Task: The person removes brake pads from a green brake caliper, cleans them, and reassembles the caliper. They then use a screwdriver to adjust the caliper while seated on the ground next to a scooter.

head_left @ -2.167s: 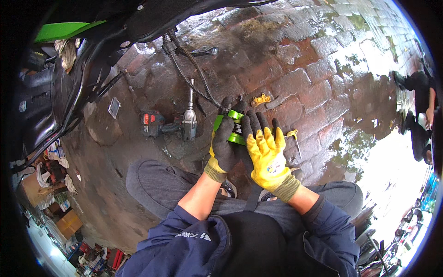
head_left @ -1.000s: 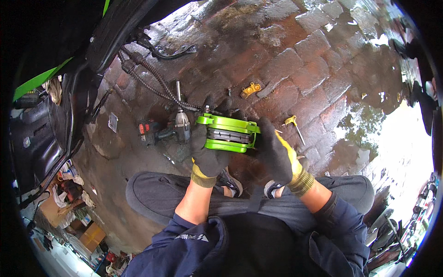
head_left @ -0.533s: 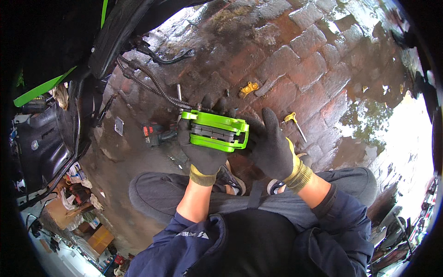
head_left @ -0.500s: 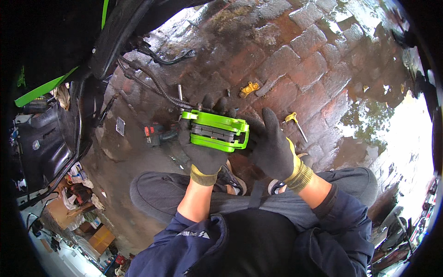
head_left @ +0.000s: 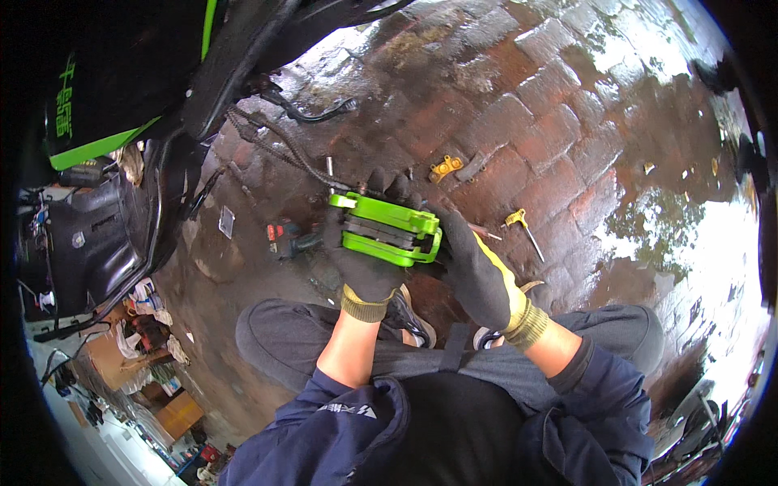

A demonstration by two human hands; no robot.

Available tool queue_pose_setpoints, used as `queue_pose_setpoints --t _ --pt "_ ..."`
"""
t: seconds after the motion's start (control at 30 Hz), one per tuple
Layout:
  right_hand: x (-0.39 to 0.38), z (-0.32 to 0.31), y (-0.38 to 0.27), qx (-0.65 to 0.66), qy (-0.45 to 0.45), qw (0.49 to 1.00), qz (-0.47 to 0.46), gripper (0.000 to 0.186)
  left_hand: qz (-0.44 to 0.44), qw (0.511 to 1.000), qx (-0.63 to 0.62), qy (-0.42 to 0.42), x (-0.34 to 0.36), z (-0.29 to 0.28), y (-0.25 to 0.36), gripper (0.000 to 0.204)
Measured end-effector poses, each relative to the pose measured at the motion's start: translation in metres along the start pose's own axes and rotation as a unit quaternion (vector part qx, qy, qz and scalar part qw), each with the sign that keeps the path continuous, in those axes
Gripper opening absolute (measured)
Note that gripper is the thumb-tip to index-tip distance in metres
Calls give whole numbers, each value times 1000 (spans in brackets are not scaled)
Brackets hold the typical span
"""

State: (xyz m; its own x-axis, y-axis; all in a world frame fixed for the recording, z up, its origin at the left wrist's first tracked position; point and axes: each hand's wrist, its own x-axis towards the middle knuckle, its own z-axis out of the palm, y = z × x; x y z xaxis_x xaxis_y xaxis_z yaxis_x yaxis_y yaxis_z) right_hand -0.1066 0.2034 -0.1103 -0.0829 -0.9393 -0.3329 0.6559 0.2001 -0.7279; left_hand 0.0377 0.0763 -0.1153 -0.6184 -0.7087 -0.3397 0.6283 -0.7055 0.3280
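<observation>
- Wet brick paving (head_left: 433,113) spreads beneath the green caliper (head_left: 389,213), with white glare well to its right.
- Dark vehicle bodywork (head_left: 105,235) stands well left of the caliper, cut off by the rim; a cardboard box (head_left: 180,415) lies beyond its lower left among clutter too jumbled to sort.
- Nearer the caliper's left side lies a power tool (head_left: 284,238), partly hidden by the glove; a braided hose (head_left: 279,146) runs toward the caliper's upper left end, its joint hard to make out.
- Left hand (head_left: 369,271), gloved, has its fingers (head_left: 397,185) wrapped under the caliper, tips showing past the far edge: it is grasping it, held up off the floor between both hands.
- Black plates (head_left: 379,232) sit in the caliper's slot; whatever lies deeper is in shadow.
- Right hand (head_left: 478,271) is at the caliper's right end; its fingertips are hidden, so I cannot tell whether it grips.
- Right of the caliper's upper edge lie a yellow bracket (head_left: 445,168) and, farther right, a yellow-handled tool (head_left: 517,217).
- My judgement: the step in hand is steadying and checking the caliper; the next move calls for a firm left hold and slack in the hose.
</observation>
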Motion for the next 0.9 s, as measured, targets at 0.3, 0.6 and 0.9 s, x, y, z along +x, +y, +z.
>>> queue_pose_setpoints --t 0.3,0.6,0.9 --pt "21 21 -36 -639 48 723 -259 84 100 963 190 164 -9 -10 -9 43" --pt "32 23 0 -700 -29 686 -194 77 205 912 315 164 -20 -44 -17 41" --pt "39 14 22 -711 -85 667 -205 77 184 936 190 233 -18 -46 -17 33"
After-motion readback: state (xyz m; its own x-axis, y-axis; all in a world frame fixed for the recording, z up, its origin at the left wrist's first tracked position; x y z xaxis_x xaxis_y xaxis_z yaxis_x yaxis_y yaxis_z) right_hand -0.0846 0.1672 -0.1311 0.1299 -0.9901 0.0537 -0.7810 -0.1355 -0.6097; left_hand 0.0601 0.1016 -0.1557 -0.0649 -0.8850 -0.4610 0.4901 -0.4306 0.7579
